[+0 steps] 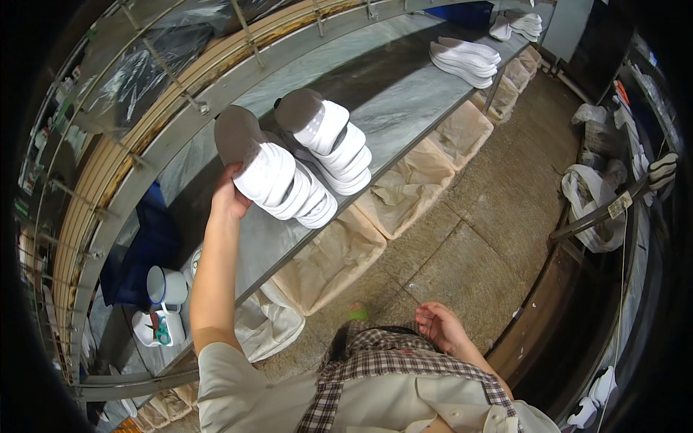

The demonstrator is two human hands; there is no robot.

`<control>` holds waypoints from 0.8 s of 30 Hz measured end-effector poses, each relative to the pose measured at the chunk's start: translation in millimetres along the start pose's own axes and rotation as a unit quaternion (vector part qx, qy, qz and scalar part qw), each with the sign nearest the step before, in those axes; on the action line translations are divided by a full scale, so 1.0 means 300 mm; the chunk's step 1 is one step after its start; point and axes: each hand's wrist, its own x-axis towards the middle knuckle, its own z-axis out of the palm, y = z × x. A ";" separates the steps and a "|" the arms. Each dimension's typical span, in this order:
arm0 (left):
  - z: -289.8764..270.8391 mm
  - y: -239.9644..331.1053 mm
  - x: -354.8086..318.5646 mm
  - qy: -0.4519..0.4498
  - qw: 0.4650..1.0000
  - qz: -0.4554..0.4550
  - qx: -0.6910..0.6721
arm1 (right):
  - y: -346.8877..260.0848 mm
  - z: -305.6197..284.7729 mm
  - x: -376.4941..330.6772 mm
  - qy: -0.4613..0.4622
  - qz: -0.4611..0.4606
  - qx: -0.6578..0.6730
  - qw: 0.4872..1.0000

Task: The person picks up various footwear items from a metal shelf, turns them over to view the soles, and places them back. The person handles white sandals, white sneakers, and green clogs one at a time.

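Two leaning stacks of white shoe soles stand side by side on the grey bench; their far ends lie in shadow. My left hand (231,195) is closed on the near left side of the left stack of shoe soles (278,177), its fingers partly hidden by the soles. Just right of it is the second stack of shoe soles (339,148), which no hand touches. My right hand (442,328) hangs beside my checked apron (404,353), over the floor, fingers loosely curled and apart, with nothing in it.
Lined bins (332,252) stand in a row along the front of the bench (411,108). More white soles (465,61) lie farther along it. An enamel mug (166,286) and a white container (157,328) with scissors sit at the left end. A metal rail (209,97) runs behind.
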 end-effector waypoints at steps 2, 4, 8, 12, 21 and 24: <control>0.008 0.004 0.031 -0.032 0.999 -0.017 0.011 | 0.014 0.010 0.005 0.001 -0.008 0.014 1.000; 0.012 0.006 0.046 -0.041 0.998 -0.024 0.032 | 0.021 0.020 0.015 0.013 -0.007 0.020 1.000; 0.016 0.015 0.061 0.010 0.995 -0.020 0.096 | 0.027 0.029 0.048 0.022 -0.018 0.011 1.000; 0.007 0.020 0.066 0.007 0.995 -0.042 0.094 | 0.022 0.030 0.092 0.036 -0.032 0.001 0.999; 0.064 0.025 -0.011 0.100 0.900 0.276 0.323 | 0.030 0.055 0.119 0.057 -0.031 -0.005 0.998; 0.166 0.047 -0.140 0.059 0.571 0.615 0.540 | 0.049 0.053 0.119 0.057 -0.022 -0.002 0.998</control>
